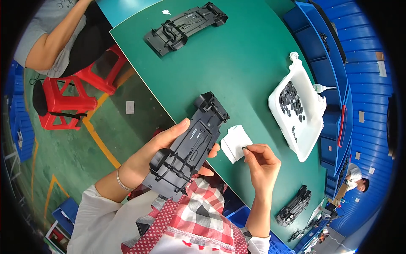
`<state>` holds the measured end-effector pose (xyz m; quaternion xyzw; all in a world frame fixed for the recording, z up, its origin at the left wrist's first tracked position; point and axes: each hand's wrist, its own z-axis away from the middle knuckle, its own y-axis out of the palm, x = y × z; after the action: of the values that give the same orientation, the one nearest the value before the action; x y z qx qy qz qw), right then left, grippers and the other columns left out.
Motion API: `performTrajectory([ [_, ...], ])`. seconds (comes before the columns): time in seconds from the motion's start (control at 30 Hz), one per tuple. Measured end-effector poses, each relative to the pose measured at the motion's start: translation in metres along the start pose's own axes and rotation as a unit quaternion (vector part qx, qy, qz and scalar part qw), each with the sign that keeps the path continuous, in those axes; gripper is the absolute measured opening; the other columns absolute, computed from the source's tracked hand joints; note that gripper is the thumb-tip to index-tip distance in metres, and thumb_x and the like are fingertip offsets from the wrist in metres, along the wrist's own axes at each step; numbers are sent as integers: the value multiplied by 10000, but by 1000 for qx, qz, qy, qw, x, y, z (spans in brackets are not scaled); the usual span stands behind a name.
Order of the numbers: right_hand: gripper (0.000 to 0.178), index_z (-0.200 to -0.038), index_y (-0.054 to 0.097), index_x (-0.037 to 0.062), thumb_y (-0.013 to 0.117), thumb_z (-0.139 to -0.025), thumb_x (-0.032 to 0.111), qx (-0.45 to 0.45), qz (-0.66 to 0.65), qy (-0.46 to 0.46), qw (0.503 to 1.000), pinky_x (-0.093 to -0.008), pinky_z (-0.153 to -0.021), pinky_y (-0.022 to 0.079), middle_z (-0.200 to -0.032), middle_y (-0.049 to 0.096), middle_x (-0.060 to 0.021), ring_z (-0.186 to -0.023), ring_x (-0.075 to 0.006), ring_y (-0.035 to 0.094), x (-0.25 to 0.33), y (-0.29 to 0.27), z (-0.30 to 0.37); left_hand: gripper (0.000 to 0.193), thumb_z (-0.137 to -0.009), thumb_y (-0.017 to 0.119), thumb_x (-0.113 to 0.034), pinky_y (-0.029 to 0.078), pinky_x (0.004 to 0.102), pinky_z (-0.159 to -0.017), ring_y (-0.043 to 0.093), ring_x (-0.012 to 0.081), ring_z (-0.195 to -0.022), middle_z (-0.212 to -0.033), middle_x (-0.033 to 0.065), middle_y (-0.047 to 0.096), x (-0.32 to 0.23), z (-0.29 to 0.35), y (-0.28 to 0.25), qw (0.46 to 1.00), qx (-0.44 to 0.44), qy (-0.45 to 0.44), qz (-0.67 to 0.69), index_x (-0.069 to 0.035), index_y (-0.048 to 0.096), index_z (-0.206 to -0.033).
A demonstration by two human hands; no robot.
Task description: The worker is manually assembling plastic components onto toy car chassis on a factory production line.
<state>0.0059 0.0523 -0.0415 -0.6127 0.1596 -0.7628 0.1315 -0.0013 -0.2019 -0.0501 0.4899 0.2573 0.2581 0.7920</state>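
Black chassis [198, 137] rests in the curled left hand [155, 144]; right of it, the right hand [263, 162] pinches a dark piece [245, 147], apparently at pick-up; next move likely calls for careful aim.

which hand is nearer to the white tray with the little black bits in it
The right hand: it's just below and left of the white tray in the picture. The left hand is farther left, holding the black chassis.
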Motion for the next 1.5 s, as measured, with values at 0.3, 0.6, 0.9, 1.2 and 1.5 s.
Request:
performTrajectory([
  [0.3, 83, -875, 687, -30, 671, -795, -44, -17, 82, -26, 996, -243, -667, 509, -831, 670, -92, -719, -128, 624, -1, 6, 0, 621, -1004, 315, -477, 558, 466, -869, 588, 256, -1103, -1232, 211, 542, -2, 0, 7, 1000, -15, 5, -21, 9, 365, -1386],
  [0.6, 98, -871, 685, -21, 661, -786, -64, -41, 108, -80, 990, -253, -653, 503, -804, 656, -87, -688, -138, 616, -3, 10, 1, 619, -1000, 325, -481, 568, 451, -855, 626, 285, -1047, -1227, 211, 547, -1, -1, 5, 1000, -12, -1, -7, 4, 368, -1383],
  [0.9, 94, -835, 664, -25, 666, -756, -75, -43, 195, -120, 972, -251, -630, 478, -733, 626, -76, -653, -138, 586, 8, 17, 5, 617, -1004, 303, -482, 562, 451, -869, 601, 264, -1091, -1238, 203, 539, -3, 1, 5, 1000, -12, -9, -24, -2, 370, -1386],
  [1.2, 96, -816, 661, -27, 663, -741, -87, -53, 202, -127, 970, -248, -617, 471, -724, 620, -79, -638, -140, 583, 12, 16, 5, 608, -1007, 302, -473, 559, 444, -876, 567, 249, -1132, -1237, 199, 535, -3, 0, 4, 999, -16, -3, -31, 0, 379, -1382],
  [1.5, 98, -822, 667, -29, 656, -743, -88, -32, 205, -115, 971, -248, -614, 471, -739, 625, -75, -641, -134, 584, 10, 19, 6, 607, -1009, 298, -472, 555, 447, -880, 565, 252, -1137, -1231, 199, 541, -5, 1, 5, 999, -14, -4, -35, -1, 379, -1381],
])
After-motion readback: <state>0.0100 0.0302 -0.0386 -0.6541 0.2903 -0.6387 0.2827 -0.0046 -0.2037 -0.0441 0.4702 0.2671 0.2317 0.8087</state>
